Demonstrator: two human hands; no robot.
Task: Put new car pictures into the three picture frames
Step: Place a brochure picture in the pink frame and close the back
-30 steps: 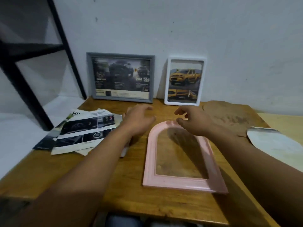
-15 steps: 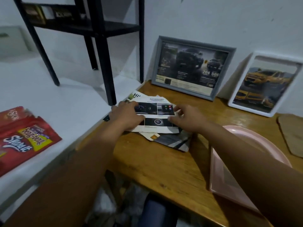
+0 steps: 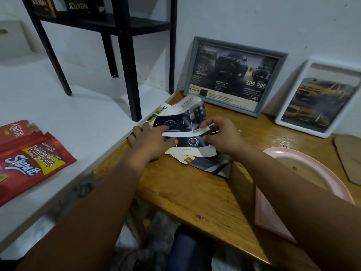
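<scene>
Both hands are down on a loose pile of glossy printed car brochure sheets at the back left corner of the brown wooden counter. The left hand lies flat on the pile with its fingers spread, the thumb pressing the top sheet; the right hand has its fingers pinching that sheet's right edge and curling it up, so the far half of the page bows and its print is hard to read. I can make out "ADVANCED" along the lifted top edge and a bold "H" on a sheet beneath; the small captions under the dashboard and push-button photos are too fine to read, and the lower sheets are mostly covered. Leaning on the white wall behind, the grey rectangular picture frame holds a dark truck advert with "204" and "500" legible. Just right of it the white rectangular frame shows a yellow pickup, its right side cut off by the edge of view. The pink arched frame lies flat on the counter, partly hidden by the right forearm. On the white surface to the left lie red snack packets reading "ASTOR" and "bang-bang". Boxes on the black metal shelf above bear lettering I cannot read with confidence.
</scene>
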